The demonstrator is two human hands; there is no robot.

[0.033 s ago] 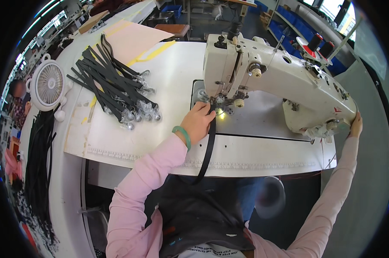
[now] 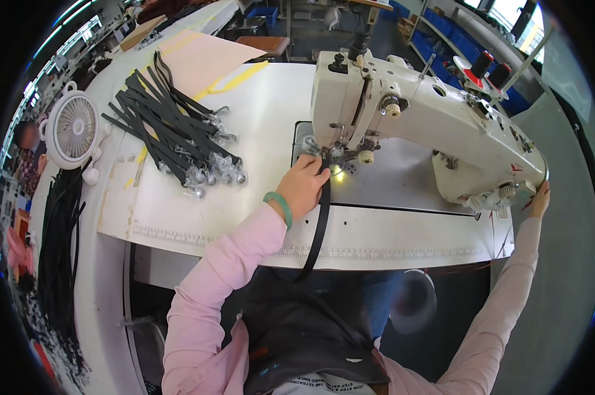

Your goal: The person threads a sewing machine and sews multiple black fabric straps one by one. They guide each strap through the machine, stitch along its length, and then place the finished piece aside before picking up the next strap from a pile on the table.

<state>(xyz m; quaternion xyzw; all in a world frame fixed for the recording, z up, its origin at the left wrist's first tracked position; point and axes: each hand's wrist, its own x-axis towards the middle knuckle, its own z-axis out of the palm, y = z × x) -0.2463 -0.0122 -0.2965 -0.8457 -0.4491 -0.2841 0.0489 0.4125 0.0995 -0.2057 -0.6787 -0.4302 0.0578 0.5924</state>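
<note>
Left hand (image 2: 301, 189) pinched a black strap (image 2: 320, 227) at the sewing machine (image 2: 468, 135) needle, seemingly unfinished; right hand (image 2: 540, 200) was at its right end, grip unclear to us. Table (image 2: 264, 112) straps with clear fittings (image 2: 169, 125) looked done; hanging strap bundle (image 2: 57, 250) probably remained.

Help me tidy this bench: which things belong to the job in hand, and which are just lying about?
Job in hand:
black strap, held by the left hand
sewing machine, right hand at its right end
strap pile, probably

Lying about, seemingly:
white fan
pale pink sheet
brown stool
</note>
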